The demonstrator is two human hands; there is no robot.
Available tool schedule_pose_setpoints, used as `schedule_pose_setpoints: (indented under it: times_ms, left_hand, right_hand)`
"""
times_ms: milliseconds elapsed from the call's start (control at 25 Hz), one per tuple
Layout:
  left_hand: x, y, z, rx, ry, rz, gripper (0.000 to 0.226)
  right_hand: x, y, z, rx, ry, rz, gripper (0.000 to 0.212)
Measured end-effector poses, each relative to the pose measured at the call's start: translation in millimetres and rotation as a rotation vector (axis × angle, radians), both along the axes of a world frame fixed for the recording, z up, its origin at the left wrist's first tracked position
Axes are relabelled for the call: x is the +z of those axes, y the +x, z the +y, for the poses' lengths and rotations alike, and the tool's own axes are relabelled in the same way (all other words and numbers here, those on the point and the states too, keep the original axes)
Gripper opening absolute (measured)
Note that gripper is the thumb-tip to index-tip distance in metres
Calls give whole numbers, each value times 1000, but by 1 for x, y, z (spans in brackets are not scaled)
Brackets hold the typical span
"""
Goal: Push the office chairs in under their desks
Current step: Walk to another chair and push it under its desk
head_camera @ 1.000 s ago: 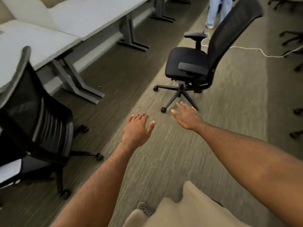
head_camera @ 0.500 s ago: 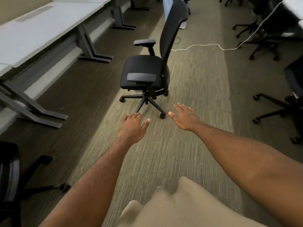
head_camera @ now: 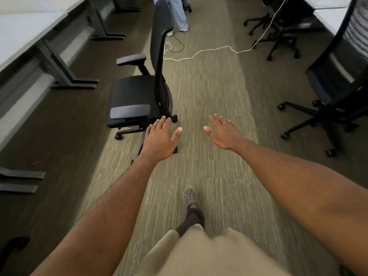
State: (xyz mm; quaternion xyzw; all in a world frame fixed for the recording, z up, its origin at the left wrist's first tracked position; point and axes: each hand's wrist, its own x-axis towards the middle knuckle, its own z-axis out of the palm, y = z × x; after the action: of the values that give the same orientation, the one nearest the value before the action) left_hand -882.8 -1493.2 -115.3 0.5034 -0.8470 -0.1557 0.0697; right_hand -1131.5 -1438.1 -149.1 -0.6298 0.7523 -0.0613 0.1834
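Note:
A black office chair (head_camera: 139, 94) stands out in the carpeted aisle, its seat facing the white desks (head_camera: 25, 34) along the left wall and its tall backrest edge-on to me. My left hand (head_camera: 160, 139) reaches out flat with fingers spread, in front of the chair's wheeled base; I cannot tell whether it touches the chair. My right hand (head_camera: 224, 132) is stretched out beside it, also spread, over bare carpet to the right of the chair. Neither hand holds anything.
Another black chair (head_camera: 336, 84) stands at the right by a white desk (head_camera: 336, 14), with more chairs (head_camera: 278, 30) behind it. A white cable (head_camera: 211, 50) snakes across the aisle beyond the chair. A person's legs (head_camera: 177, 12) stand at the far end. Desk feet (head_camera: 73, 82) jut from the left.
I have walked closer to the chair and my view has swung right, so the chair looks larger and sits just beyond my left hand. Both hands stay outstretched and spread.

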Motion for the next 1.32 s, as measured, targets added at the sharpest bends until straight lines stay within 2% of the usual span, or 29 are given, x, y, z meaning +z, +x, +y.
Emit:
schedule_pose_setpoints:
  times_ms: [200, 440, 800, 960, 1040, 1120, 1320]
  left_hand:
    - [4, -63, -106, 35, -37, 78, 81]
    - [46, -128, -252, 71, -121, 136, 76]
    - [78, -177, -382, 236, -150, 167, 77]
    - [84, -208, -441, 339, -153, 35, 81]
    - [86, -227, -473, 486, -45, -42, 78]
    - [88, -247, -493, 637, 55, -67, 68]
    - [95, -269, -527, 862, 69, -193, 54]
  right_hand:
    - [7, -54, -98, -27, -40, 16, 73]
    - [42, -116, -248, 12, -126, 44, 75]
    - [65, -144, -469, 159, -269, -14, 71]
    - [76, -153, -583, 281, -402, -104, 68]
    - [81, -156, -643, 343, -462, -175, 66]
    - [87, -159, -692, 417, -442, -165, 65]
    - [108, -162, -797, 685, -384, -106, 69]
